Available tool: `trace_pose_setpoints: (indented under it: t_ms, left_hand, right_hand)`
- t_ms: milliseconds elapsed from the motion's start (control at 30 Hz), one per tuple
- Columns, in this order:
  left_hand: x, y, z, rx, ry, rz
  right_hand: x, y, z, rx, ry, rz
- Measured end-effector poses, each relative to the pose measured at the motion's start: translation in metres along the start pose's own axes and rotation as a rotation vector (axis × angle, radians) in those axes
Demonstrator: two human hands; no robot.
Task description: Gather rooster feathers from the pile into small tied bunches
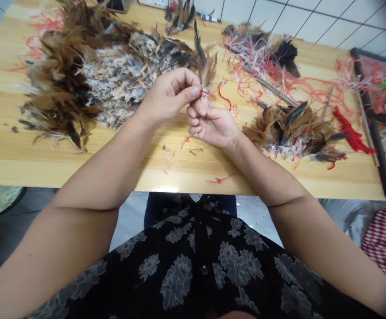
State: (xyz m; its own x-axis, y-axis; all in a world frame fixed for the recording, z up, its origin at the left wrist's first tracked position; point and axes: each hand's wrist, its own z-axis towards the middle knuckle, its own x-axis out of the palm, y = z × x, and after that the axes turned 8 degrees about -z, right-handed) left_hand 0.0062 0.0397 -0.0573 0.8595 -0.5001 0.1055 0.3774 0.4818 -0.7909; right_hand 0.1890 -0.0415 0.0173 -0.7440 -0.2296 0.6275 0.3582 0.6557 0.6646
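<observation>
Over the middle of a wooden table, both my hands meet on a small bunch of brown and black feathers that stands upright. My left hand pinches the bunch at its base with thumb and forefinger, where a bit of red string shows. My right hand is curled just below and grips the lower end of the same bunch.
A large heap of brown, grey and white feathers lies at the left. A smaller feather pile lies at the right, with red strings and thin sticks beyond. A dark metal frame stands at the table's right end.
</observation>
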Motion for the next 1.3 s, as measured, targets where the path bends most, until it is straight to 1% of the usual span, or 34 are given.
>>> trace_pose_setpoints:
  t_ms: [100,233,300,400,467,567,667,733,767,833,900,1000,1200,1300]
  left_hand:
    - [-0.001,0.002,0.0,-0.027,-0.033,0.001]
    - [-0.008,0.004,0.001,-0.001,0.008,0.038]
    - [-0.009,0.0,0.001,0.007,0.03,0.054]
    - [-0.006,-0.009,0.0,-0.021,0.063,0.026]
    - [-0.005,-0.012,-0.001,-0.056,0.049,0.026]
    - [-0.008,-0.003,-0.003,-0.074,-0.012,0.085]
    - [-0.012,0.015,-0.002,-0.009,-0.042,0.104]
    - [-0.011,0.024,0.0,0.042,-0.096,0.089]
    - [-0.01,0.025,0.001,0.048,-0.125,0.074]
    - [-0.005,0.023,0.002,0.034,-0.166,0.022]
    - [-0.001,0.018,0.002,0.019,-0.163,-0.037]
    - [0.003,0.011,0.003,0.037,-0.161,-0.097]
    - [0.005,0.006,0.008,0.017,-0.172,-0.109]
    - [0.01,-0.005,0.008,0.04,-0.157,-0.138]
  right_hand:
    - [0.001,0.001,0.0,-0.001,-0.025,-0.012]
    - [0.002,0.001,-0.001,-0.016,-0.051,-0.022]
    - [0.002,0.001,0.0,-0.026,-0.051,-0.028]
    - [-0.002,-0.001,0.003,-0.045,-0.055,-0.044]
    - [-0.005,-0.003,0.007,-0.064,-0.058,-0.06]
    - [-0.008,-0.007,0.012,-0.085,-0.07,-0.08]
    - [-0.007,-0.008,0.013,-0.089,-0.09,-0.089]
    - [-0.004,-0.007,0.011,-0.089,-0.1,-0.089]
    - [-0.003,-0.006,0.009,-0.089,-0.101,-0.085]
    - [0.0,-0.005,0.007,-0.099,-0.094,-0.062]
    - [0.001,-0.005,0.005,-0.114,-0.078,-0.032]
    - [0.0,-0.005,0.004,-0.124,-0.046,-0.007]
    - [-0.004,-0.005,0.003,-0.153,0.026,0.013]
    - [-0.004,-0.004,0.003,-0.146,0.032,0.026]
